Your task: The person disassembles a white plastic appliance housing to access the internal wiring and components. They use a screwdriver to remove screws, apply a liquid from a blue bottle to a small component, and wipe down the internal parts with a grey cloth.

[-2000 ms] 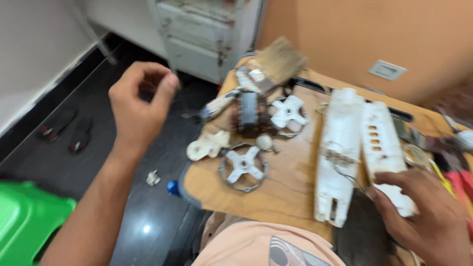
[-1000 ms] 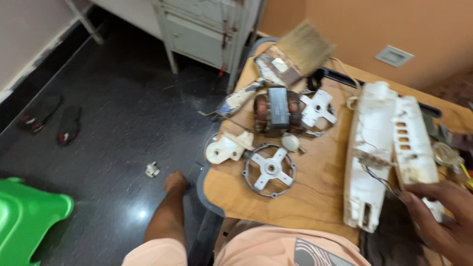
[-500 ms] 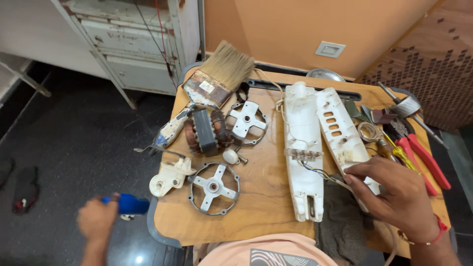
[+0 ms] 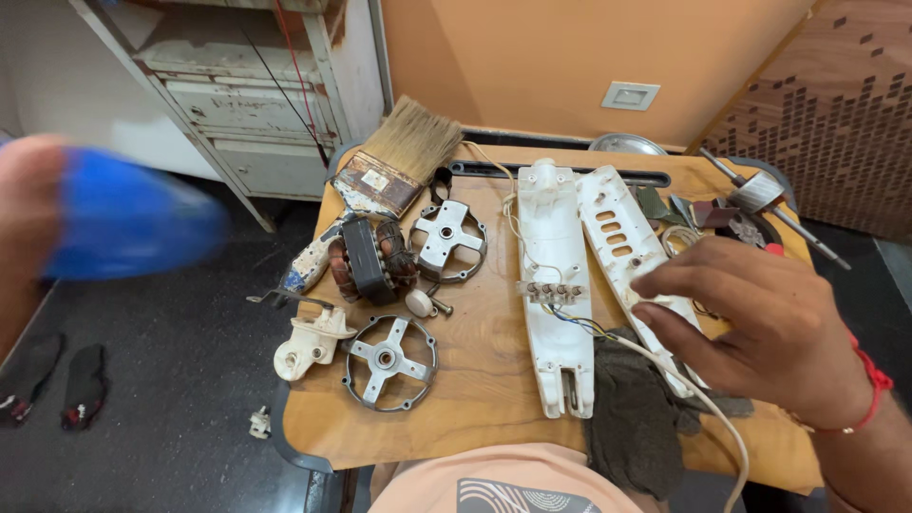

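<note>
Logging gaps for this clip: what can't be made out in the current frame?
Head view:
- Blue object in left hand: motion-blurred, kind unclear.
- Left hand: blurred, cut by the frame edge.
- White slotted cover: lower end hidden by right hand.
- Small white piece on floor: too small to identify.

The left hand point(image 4: 28, 204) holds a blurred blue object point(image 4: 128, 223) raised beside the wooden bench point(image 4: 475, 380). The right hand point(image 4: 760, 328) rests on a white plastic housing half point(image 4: 622, 233), next to its twin point(image 4: 556, 285), a motor core point(image 4: 370, 258) and a paintbrush point(image 4: 394, 166).
</note>
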